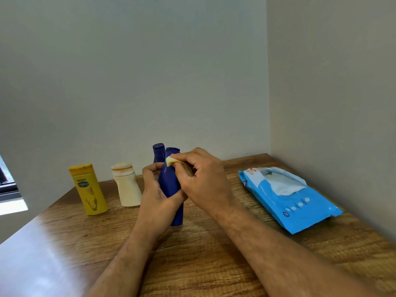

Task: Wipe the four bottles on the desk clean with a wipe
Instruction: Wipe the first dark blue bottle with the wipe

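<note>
A dark blue bottle stands upright on the wooden desk, and my left hand is wrapped around its middle. My right hand pinches a small folded, yellowish wipe against the bottle's neck. A second blue bottle stands just behind, mostly hidden. To the left stand a cream bottle and a yellow bottle, both upright.
A blue pack of wet wipes lies flat at the right, its flap open with a white wipe showing. Walls close off the back and right sides. A window edge shows at the far left.
</note>
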A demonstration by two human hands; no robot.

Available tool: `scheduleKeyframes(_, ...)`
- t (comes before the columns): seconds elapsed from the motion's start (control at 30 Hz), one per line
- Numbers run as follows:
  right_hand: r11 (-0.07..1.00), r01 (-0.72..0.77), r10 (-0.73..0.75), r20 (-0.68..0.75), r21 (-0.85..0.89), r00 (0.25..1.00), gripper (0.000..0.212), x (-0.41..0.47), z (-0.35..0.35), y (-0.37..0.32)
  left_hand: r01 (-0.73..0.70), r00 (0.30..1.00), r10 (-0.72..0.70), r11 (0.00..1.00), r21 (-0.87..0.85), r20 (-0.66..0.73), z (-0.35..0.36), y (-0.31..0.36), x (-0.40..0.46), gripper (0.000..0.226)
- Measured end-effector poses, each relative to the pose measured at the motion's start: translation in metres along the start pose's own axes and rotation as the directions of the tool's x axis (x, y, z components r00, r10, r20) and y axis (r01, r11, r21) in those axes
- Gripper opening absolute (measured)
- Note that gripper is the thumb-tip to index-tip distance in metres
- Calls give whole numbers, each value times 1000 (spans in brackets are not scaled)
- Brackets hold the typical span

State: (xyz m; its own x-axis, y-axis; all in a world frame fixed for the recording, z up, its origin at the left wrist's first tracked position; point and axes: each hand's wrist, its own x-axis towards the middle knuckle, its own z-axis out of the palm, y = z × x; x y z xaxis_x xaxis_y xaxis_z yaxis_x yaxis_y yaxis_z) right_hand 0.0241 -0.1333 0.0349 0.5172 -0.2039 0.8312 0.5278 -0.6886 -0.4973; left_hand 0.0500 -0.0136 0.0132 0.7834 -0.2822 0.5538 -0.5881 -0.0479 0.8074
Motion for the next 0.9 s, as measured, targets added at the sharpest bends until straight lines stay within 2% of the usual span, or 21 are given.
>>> scheduleKeyframes(0.1,992,-99,105,-81,74,991,17,1,0,3,-1,1000,1,1000,-14,-20,1,0,0,72)
scheduleKeyframes(0.2,971,-203,215,-86,130,973,16,2,-1,6,4,1000,-4,1000,-17,-18,0,-1,1,71)
scheduleKeyframes(0.47,990,-84,92,-66,116,994,17,0,2,0,41,999,-42,998,-48,-9,1,-2,1,64)
scheduleKeyframes(0.7,938,-259,281,-70,233,957,13,2,0,5,23,1000,-23,1000,1,-7,0,-6,2,67)
scheduleKeyframes(0.9,929,-339,337,37,147,941,16,0,3,8,35,999,-32,993,-116,26,-3,-7,0,61)
